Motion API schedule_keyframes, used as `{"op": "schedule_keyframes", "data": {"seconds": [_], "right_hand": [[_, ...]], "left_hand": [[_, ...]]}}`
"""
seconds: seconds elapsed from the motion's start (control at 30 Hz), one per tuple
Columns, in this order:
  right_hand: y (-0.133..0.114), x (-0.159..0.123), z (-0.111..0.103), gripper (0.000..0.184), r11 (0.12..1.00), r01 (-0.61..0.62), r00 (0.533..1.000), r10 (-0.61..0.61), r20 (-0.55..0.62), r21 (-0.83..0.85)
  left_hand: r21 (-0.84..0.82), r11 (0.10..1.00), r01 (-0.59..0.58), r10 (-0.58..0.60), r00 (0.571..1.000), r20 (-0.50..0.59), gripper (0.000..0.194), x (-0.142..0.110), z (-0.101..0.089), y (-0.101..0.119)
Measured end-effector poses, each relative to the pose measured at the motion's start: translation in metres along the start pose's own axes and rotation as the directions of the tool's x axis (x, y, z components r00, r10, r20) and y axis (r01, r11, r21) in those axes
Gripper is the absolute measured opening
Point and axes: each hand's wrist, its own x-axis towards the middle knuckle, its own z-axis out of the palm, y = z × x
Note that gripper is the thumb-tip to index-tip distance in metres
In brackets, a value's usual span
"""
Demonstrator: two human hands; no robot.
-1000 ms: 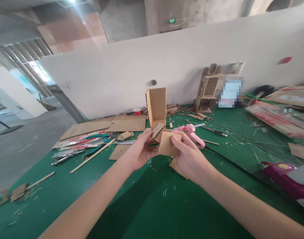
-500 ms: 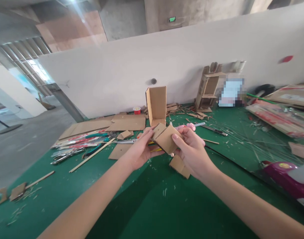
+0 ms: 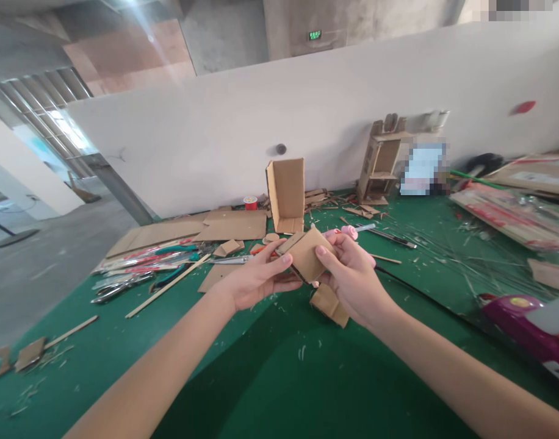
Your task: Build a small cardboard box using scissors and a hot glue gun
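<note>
One front card [image 3: 309, 255] overlaps a back card [image 3: 290, 242] above the table [image 3: 270, 390]. The right hand [image 3: 346, 268] pinches the front card; the left hand [image 3: 256, 274] grasps the back card's edge, probably for aligning both. Behind stands a box [image 3: 291, 189].

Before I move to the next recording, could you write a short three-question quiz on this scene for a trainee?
1. True or false: the thumb of the right hand rests on the face of a small cardboard piece.
2. What colour is the side of the spool left of the open-sided cardboard box, as the camera sees it? A: blue; B: red; C: green.
3. Fill the gap: in the camera view, the two-tier cardboard shelf stands to the ____ of that box.

Key: 1. True. 2. B. 3. Right.
</note>
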Motion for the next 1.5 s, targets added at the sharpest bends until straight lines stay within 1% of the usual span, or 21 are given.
{"op": "schedule_keyframes", "data": {"seconds": [0.13,0.2,0.3,0.4,0.6,0.8,0.93,1.03,1.1,1.2,1.27,1.33,1.37,1.4,1.43,1.5], "right_hand": [[-0.001,-0.001,0.001,0.033,0.999,-0.009,1.0,0.01,-0.005,0.037],[-0.001,-0.001,0.002,0.034,0.999,-0.011,1.0,0.012,-0.015,0.04],[0.0,0.0,0.001,0.033,1.0,-0.008,1.0,0.009,-0.015,0.016],[0.002,0.0,0.001,0.032,1.0,-0.009,1.0,0.008,-0.012,-0.013],[0.007,0.0,0.0,0.034,0.999,-0.011,0.999,0.009,-0.045,-0.044],[0.009,0.0,-0.002,0.032,0.999,-0.015,1.0,0.015,-0.004,-0.04],[0.009,0.0,-0.002,0.031,0.999,0.003,1.0,-0.003,0.016,-0.048],[0.008,0.0,-0.002,0.031,0.994,0.024,1.0,-0.022,0.014,-0.109],[0.007,0.001,-0.003,0.03,0.981,0.056,0.998,-0.051,0.031,-0.183],[0.005,0.003,-0.007,0.022,0.923,0.193,0.981,-0.173,0.089,-0.333],[0.003,0.004,-0.009,0.014,0.862,0.288,0.958,-0.251,0.142,-0.418],[0.003,0.004,-0.01,0.014,0.813,0.349,0.937,-0.286,0.202,-0.467],[0.003,0.003,-0.01,0.014,0.791,0.373,0.927,-0.296,0.231,-0.484],[0.004,0.003,-0.01,0.014,0.771,0.395,0.917,-0.306,0.254,-0.499],[0.005,0.002,-0.009,0.014,0.751,0.416,0.908,-0.317,0.272,-0.513],[0.007,0.0,-0.009,0.012,0.712,0.448,0.894,-0.343,0.288,-0.541]], "left_hand": [[0.015,1.0,-0.009,0.01,1.0,-0.028,0.064,0.001,0.001,-0.001],[0.04,0.999,-0.01,0.012,0.999,-0.042,0.065,0.0,0.001,-0.001],[0.064,0.998,-0.007,0.01,0.999,-0.052,0.065,0.0,0.002,0.0],[0.052,0.999,-0.007,0.011,0.997,-0.077,0.063,0.001,0.002,0.0],[0.043,0.998,-0.05,0.055,0.993,-0.108,0.063,0.003,0.006,-0.004],[0.056,0.998,-0.018,0.026,0.99,-0.137,0.068,0.001,0.009,-0.002],[0.113,0.99,-0.083,0.093,0.993,-0.08,0.069,0.001,0.009,-0.002],[0.224,0.961,-0.163,0.179,0.982,-0.055,0.07,0.001,0.008,-0.002],[0.312,0.923,-0.225,0.252,0.966,-0.049,0.073,0.001,0.006,-0.001],[0.473,0.824,-0.311,0.374,0.927,-0.041,0.08,-0.001,0.003,0.005],[0.613,0.694,-0.377,0.479,0.878,-0.002,0.08,-0.004,0.002,0.01],[0.735,0.524,-0.431,0.576,0.815,0.067,0.076,-0.008,0.002,0.016],[0.776,0.45,-0.442,0.602,0.792,0.102,0.076,-0.009,0.002,0.017],[0.804,0.395,-0.444,0.617,0.777,0.126,0.076,-0.011,0.003,0.019],[0.821,0.362,-0.442,0.622,0.77,0.14,0.077,-0.011,0.004,0.019],[0.835,0.337,-0.435,0.619,0.77,0.151,0.078,-0.012,0.004,0.019]]}}
